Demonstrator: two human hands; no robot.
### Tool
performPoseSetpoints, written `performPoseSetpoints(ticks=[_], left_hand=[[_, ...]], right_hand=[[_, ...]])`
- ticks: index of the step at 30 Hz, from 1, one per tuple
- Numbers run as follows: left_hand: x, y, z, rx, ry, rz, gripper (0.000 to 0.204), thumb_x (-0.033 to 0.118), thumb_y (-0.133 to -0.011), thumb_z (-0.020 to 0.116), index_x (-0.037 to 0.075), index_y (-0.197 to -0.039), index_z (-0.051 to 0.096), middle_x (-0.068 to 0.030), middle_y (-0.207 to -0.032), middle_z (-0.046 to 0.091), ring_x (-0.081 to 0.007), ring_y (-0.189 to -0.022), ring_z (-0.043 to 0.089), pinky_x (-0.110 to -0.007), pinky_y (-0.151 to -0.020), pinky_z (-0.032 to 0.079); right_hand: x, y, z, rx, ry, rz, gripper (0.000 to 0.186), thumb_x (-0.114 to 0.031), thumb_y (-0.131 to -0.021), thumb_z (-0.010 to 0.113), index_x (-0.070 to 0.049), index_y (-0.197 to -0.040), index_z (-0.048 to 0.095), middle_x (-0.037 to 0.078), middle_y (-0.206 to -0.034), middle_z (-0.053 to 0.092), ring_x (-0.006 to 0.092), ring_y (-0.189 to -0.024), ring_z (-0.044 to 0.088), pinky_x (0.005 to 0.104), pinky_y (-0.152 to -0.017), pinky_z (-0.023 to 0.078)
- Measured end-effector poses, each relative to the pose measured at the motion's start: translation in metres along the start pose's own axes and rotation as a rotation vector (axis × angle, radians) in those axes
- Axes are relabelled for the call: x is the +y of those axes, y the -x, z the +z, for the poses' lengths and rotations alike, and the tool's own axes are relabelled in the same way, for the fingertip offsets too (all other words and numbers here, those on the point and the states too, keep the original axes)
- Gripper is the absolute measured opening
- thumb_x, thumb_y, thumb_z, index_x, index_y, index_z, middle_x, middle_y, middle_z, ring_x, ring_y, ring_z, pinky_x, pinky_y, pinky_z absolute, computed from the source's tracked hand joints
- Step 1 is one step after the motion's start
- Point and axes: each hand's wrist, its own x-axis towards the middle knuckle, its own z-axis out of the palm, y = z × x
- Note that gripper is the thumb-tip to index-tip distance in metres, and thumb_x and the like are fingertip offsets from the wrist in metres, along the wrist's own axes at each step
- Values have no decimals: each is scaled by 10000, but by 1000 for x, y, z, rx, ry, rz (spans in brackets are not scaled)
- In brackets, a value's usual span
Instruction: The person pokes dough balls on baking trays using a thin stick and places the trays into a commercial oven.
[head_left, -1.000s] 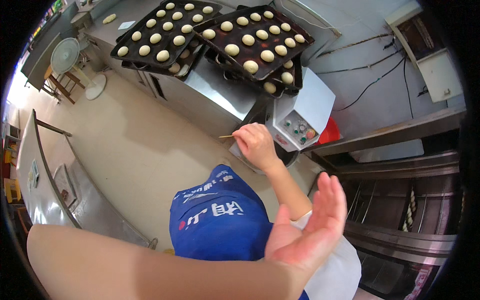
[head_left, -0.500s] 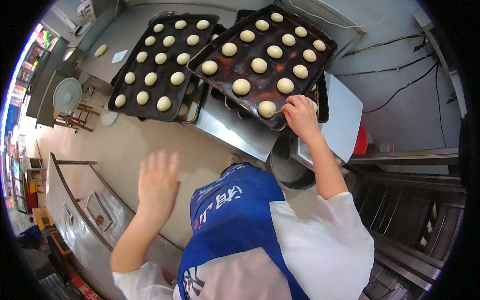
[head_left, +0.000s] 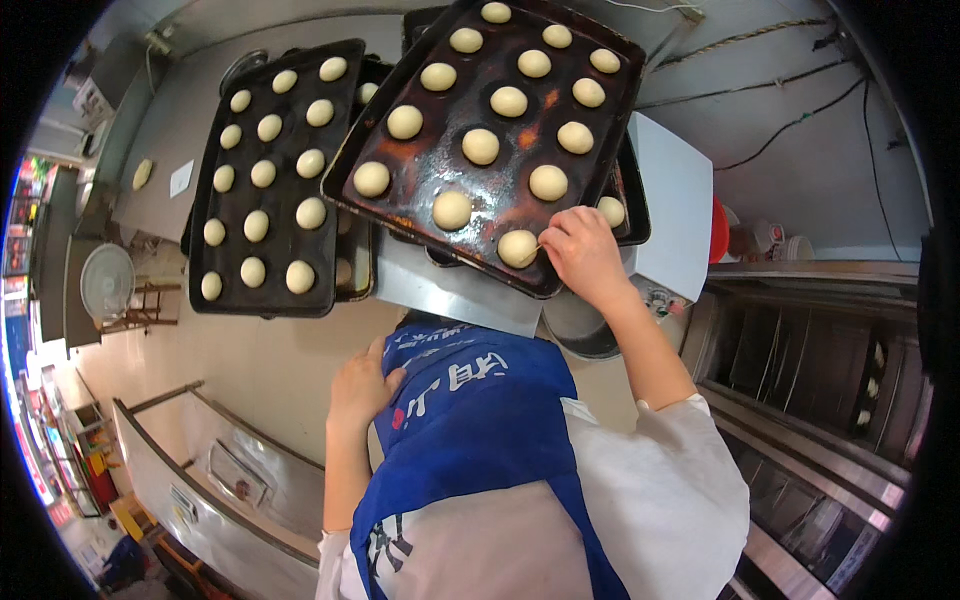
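A dark baking tray (head_left: 430, 190) with several round pale dough balls sits on the steel worktop ahead of me. My right hand (head_left: 580, 255) is at the tray's near right corner, shut on a thin wooden stick whose tip touches the nearest dough ball (head_left: 517, 248). My left hand (head_left: 360, 385) lies flat against my blue apron (head_left: 470, 420), holding nothing. A second dark tray (head_left: 260, 308) with several dough balls lies to the left, overlapped by the first.
A white box-shaped machine (head_left: 665, 200) stands right of the trays, with a red container (head_left: 718, 230) behind it. A metal bowl (head_left: 580, 335) sits below the worktop edge. Metal rack shelves (head_left: 800, 370) fill the right. A steel counter (head_left: 230, 480) and a fan (head_left: 107, 283) are at left.
My right hand went from the white machine up to the near corner of the tray with the stick. My left hand dropped from raised in front of me onto the apron.
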Motion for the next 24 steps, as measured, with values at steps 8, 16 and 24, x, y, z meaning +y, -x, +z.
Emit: performPoseSetpoints(ticks=[8, 16, 24], left_hand=[[17, -67, -59, 81, -209, 329, 612, 311, -770, 706, 44, -1284, 507, -210, -1071, 617, -363, -971, 598, -430, -851, 475], [27, -94, -66, -40, -214, 284, 574, 302, -785, 679, 36, -1269, 523, -192, -1155, 608, -353, -1031, 586, -417, -899, 453], [34, -122, -80, -34, -168, 148, 595, 304, -780, 697, 40, -1280, 515, -165, -1122, 623, -329, -1034, 594, -409, -891, 459]], right_hand=[[9, -13, -15, -55, -150, 155, 81, -111, -717, 694, -90, -754, 625, 30, -836, 554, 220, -863, 544, 361, -790, 432], [141, -69, -43, 191, 44, 464, 18, -113, -773, 643, -95, -775, 648, 69, -839, 607, 286, -846, 560, 407, -758, 450], [292, -113, 3, 233, 149, 583, 50, -158, -735, 713, -145, -782, 721, 76, -1090, 602, 293, -1084, 518, 407, -909, 436]])
